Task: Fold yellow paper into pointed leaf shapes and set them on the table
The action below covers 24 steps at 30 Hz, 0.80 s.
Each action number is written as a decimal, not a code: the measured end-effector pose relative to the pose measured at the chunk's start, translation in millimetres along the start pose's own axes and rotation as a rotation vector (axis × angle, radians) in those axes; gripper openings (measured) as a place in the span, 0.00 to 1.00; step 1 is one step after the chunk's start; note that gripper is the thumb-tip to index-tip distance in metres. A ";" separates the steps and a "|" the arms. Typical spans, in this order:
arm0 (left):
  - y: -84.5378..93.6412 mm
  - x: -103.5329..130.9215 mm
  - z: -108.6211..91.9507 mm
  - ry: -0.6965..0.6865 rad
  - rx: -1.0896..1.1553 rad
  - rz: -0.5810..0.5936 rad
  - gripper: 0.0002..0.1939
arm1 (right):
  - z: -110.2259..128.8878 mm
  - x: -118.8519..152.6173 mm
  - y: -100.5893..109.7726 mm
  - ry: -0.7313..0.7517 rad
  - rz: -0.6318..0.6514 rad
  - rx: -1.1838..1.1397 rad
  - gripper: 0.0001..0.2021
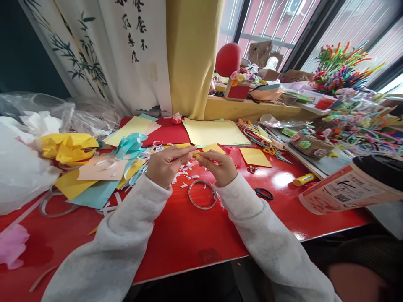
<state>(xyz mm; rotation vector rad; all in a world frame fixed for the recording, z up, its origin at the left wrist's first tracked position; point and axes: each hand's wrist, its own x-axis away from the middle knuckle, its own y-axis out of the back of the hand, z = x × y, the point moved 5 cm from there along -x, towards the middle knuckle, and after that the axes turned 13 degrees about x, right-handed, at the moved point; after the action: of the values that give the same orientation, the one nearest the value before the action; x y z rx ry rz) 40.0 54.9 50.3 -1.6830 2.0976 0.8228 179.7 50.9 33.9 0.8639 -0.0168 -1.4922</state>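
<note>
My left hand (163, 165) and my right hand (220, 167) meet fingertip to fingertip above the red table. Between them they pinch a small piece of yellow paper (196, 154), mostly covered by the fingers. Just below lies a tape-like ring (203, 207) on the tabletop. White paper scraps (184, 184) are scattered under and beside the hands. A square of yellow paper (255, 157) sits to the right of my right hand, and black-handled scissors (263, 193) lie near my right sleeve, their blades hidden.
Yellow sheets (217, 132) are stacked at the back. Coloured paper (100, 191), crumpled tissue (67, 147) and a white plastic bag (22, 163) crowd the left. On the right are a paper cup (349, 184), a glue stick (304, 179) and a decorated basket (310, 143).
</note>
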 end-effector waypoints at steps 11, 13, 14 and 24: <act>5.6 1.4 -1.5 0.007 0.015 -0.118 0.04 | -0.5 0.3 -2.4 -0.034 0.032 -0.046 0.08; 3.3 2.6 -0.6 -0.007 0.030 -0.121 0.04 | 0.6 0.7 -3.2 -0.009 0.040 -0.048 0.08; 2.4 3.0 -0.2 -0.011 0.037 -0.123 0.04 | 1.2 0.9 -3.8 0.009 0.043 -0.046 0.08; 4.8 3.4 -3.8 -0.105 -0.099 -0.103 0.12 | 7.6 4.4 -7.7 0.101 0.055 -0.017 0.10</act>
<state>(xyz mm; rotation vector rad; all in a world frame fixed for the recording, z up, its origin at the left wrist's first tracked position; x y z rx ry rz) 34.9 50.5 52.4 -1.7414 1.9124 0.9754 169.9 44.6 33.2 0.9176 0.0469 -1.3941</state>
